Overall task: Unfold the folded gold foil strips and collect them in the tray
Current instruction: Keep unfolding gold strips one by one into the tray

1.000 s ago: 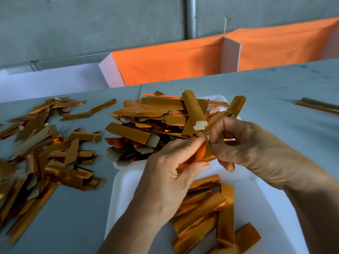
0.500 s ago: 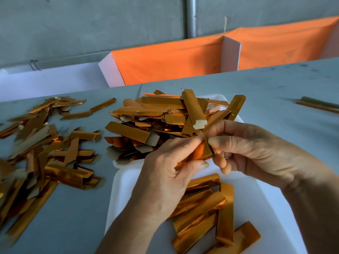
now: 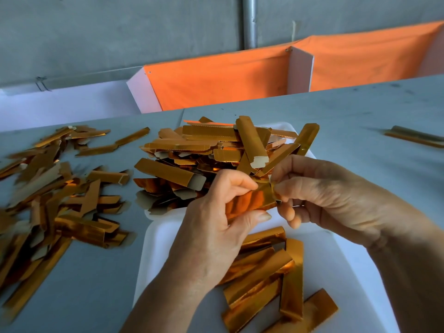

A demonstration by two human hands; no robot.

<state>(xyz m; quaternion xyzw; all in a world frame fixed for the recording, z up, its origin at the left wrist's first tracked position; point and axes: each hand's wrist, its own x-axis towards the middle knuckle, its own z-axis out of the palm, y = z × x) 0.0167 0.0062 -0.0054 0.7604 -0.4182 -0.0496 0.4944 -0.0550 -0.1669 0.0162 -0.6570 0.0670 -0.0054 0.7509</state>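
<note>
Left hand (image 3: 216,227) grips the gold foil strip (image 3: 252,200) between thumb and curled fingers, while the right hand (image 3: 319,195) pinches its far end; since a second ago the strip has opened wider, showing a broad mirror-bright face, so the unfolding looks nearly done. Below, in the white tray (image 3: 163,251), flattened strips (image 3: 264,280) lie glossy and creased. Folded card-backed pieces (image 3: 204,150) heap beyond; more litter the grey tabletop (image 3: 96,284).

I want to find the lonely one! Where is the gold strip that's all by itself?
In the head view, the lone gold strip lies on the grey table at the far right edge, beyond the right hand and apart from the white tray.
</note>
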